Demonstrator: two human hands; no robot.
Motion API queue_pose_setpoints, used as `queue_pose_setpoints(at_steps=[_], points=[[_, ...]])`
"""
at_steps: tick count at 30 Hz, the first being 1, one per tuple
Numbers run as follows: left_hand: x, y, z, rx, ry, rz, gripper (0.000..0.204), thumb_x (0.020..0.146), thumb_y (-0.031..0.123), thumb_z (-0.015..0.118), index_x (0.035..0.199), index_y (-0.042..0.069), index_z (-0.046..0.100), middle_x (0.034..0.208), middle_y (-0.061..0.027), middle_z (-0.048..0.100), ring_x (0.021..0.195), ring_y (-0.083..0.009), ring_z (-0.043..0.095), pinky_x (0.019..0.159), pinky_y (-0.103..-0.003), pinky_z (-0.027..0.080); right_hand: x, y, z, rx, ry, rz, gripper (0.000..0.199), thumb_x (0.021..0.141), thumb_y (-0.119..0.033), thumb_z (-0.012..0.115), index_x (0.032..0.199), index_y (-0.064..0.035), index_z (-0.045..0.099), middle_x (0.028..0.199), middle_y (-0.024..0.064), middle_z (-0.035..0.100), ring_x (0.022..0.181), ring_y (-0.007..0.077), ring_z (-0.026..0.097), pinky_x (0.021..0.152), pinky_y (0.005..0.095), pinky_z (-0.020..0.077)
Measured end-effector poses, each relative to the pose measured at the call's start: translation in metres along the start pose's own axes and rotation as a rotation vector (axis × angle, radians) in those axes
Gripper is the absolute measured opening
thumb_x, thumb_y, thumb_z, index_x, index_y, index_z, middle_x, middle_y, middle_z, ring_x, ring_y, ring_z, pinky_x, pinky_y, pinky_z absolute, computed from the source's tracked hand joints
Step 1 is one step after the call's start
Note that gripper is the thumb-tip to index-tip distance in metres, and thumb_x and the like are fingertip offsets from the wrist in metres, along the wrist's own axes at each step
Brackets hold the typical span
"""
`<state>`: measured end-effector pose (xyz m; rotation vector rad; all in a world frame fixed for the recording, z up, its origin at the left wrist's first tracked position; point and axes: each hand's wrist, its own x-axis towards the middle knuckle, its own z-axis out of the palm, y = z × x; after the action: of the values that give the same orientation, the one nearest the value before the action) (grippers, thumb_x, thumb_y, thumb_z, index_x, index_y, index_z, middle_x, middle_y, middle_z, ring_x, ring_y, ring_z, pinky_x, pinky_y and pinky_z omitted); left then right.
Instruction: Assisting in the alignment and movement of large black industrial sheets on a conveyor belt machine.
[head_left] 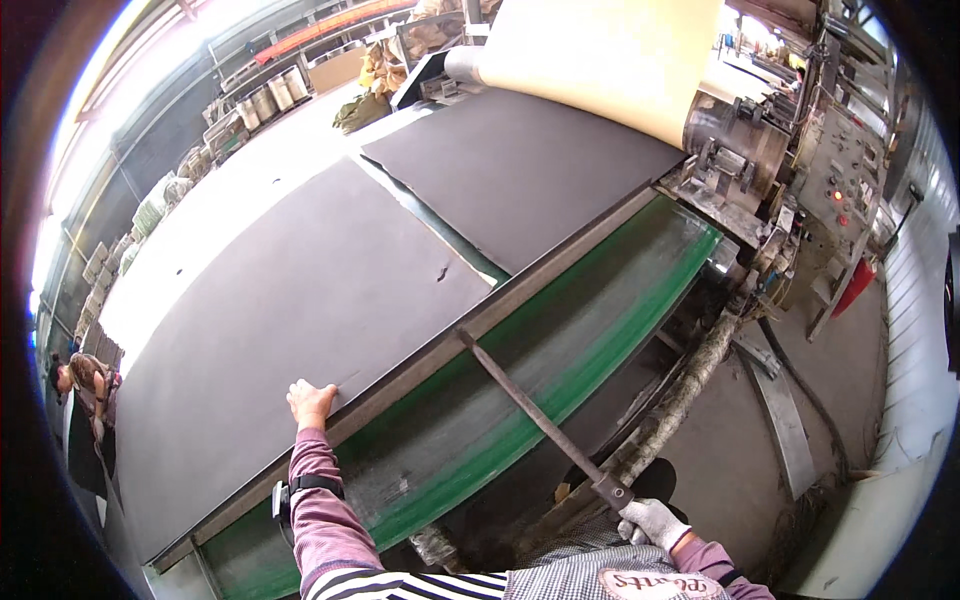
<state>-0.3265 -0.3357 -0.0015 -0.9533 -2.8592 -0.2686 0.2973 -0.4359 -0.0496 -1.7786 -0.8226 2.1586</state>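
Observation:
My left hand (311, 402), bare, lies on the near edge of a large dark grey sheet (300, 270), thumb apart from the fingers. In a pale glove, my right hand (652, 524) grips the thicker lower end of a long metal rod (540, 418). That rod slants up and leftward over the green side panel (560, 325), and its far tip meets the metal edge rail (500, 308). A second dark sheet (530, 175) lies farther along the bed, beyond a narrow gap that shows green. Close to this gap, the nearer sheet has a small torn mark.
A large roller (740, 135) with a pale yellow sheet (600, 60) stands at the far end. On the right are a control panel (835, 190) with lit red lamps and a long pipe (680, 390). Another person (90, 390) bends at the bed's left end.

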Motion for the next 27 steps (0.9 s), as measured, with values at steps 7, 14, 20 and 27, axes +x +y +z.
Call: queue_pose_setpoints(at_steps=[7, 14, 20, 27], points=[[-0.011, 0.089, 0.015, -0.327, -0.147, 0.437, 0.052, 0.079, 0.045, 0.063, 0.1, -0.001, 0.062, 0.104, -0.02, 0.059, 0.105, -0.0336, 0.053, 0.092, -0.041, 0.043, -0.001, 0.0, 0.0, 0.012, -0.01, 0.004, 0.027, 0.089, -0.03, 0.057, 0.087, -0.0027, 0.062, 0.066, 0.0053, 0.062, 0.044, 0.0109, 0.05, 0.042, 0.0237, 0.0403], [0.008, -0.043, 0.024, 0.298, 0.295, 0.356, 0.037, 0.093, 0.036, 0.047, 0.079, 0.007, 0.067, 0.086, -0.0097, 0.065, 0.088, -0.0274, 0.06, 0.079, -0.04, 0.048, -0.008, 0.0, 0.001, 0.075, -0.025, -0.007, 0.028, 0.091, -0.03, 0.056, 0.096, -0.0031, 0.061, 0.067, 0.0041, 0.061, 0.044, 0.008, 0.049, 0.04, 0.0199, 0.0397], [0.002, -0.139, 0.027, -0.06, 0.201, 0.121, 0.044, 0.094, 0.035, 0.047, 0.073, -0.001, 0.063, 0.078, -0.0209, 0.062, 0.077, -0.037, 0.06, 0.072, -0.046, 0.046, -0.008, -0.004, -0.002, 0.043, -0.065, 0.048, 0.028, 0.092, -0.033, 0.054, 0.087, -0.0057, 0.061, 0.062, 0.0015, 0.059, 0.04, 0.0055, 0.046, 0.038, 0.0194, 0.0364], [-0.049, 0.009, 0.025, -0.218, 0.199, 0.34, 0.039, 0.089, 0.032, 0.055, 0.066, 0.001, 0.056, 0.076, -0.0148, 0.056, 0.081, -0.0316, 0.053, 0.076, -0.043, 0.042, -0.004, -0.004, -0.003, 0.083, -0.081, 0.062, 0.029, 0.091, -0.035, 0.056, 0.081, -0.0085, 0.061, 0.061, -0.0003, 0.058, 0.041, 0.0056, 0.045, 0.037, 0.0197, 0.0367]])
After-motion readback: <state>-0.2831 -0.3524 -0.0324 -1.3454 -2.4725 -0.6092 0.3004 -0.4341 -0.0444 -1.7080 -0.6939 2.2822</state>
